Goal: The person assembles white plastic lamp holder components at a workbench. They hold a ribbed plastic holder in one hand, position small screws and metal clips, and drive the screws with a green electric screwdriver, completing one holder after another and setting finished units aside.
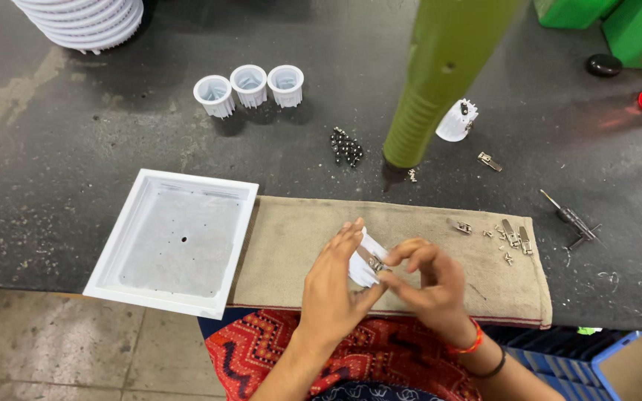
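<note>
Both hands, left hand (pixel 334 286) and right hand (pixel 426 286), are pinching a small, light, stiff white ribbed plastic cup (pixel 362 266) by its sides, pressing a slippery little metal clip (pixel 374 261) against it

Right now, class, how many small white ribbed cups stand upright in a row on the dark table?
3, side by side behind the tray: left cup, middle cup, right cup. Similar white pieces lie elsewhere, one in the hands.

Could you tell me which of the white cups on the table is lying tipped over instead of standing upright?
The cup beside the green post, at: it lies tilted with a metal clip on it, while the three cups in a row stand upright, mouths up.
</note>
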{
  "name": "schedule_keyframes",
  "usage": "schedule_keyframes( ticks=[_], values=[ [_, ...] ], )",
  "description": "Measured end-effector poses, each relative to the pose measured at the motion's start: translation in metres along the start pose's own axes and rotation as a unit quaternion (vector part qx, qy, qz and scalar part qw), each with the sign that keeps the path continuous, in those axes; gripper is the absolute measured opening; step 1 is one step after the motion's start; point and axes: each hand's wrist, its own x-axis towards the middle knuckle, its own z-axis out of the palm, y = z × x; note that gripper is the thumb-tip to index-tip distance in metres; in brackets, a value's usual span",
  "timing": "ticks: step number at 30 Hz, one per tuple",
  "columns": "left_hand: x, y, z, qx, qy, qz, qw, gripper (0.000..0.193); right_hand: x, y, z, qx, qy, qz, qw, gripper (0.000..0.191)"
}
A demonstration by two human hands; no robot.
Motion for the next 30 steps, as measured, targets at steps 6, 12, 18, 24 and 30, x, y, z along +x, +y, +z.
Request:
schedule_keyframes(
  ticks=[6,12,18,24,30],
  values=[
    [-0.005,-0.004,0.003,-0.098,0.024,0.092,0.991,0.077,0.005,0.015,-0.009,0.317,0.030,0.325,0.891,0.031],
    [-0.019,-0.002,0.006,-0.089,0.008,-0.006,0.996,0.077,-0.024,0.008,0.003,0.006,-0.021,0.081,0.997,0.040],
    [-0.024,-0.005,0.004,-0.105,0.016,0.036,0.994,0.071,-0.018,0.010,-0.008,0.115,0.021,0.201,0.972,0.019],
    [-0.026,-0.010,-0.001,-0.081,-0.021,0.065,0.994,0.070,-0.005,0.006,-0.009,0.019,-0.055,0.217,0.974,0.014],
    [0.042,-0.049,-0.040,0.013,-0.150,-0.067,0.986,0.081,0.076,0.003,-0.081,-0.164,-0.006,0.081,0.983,0.019]
  ],
)
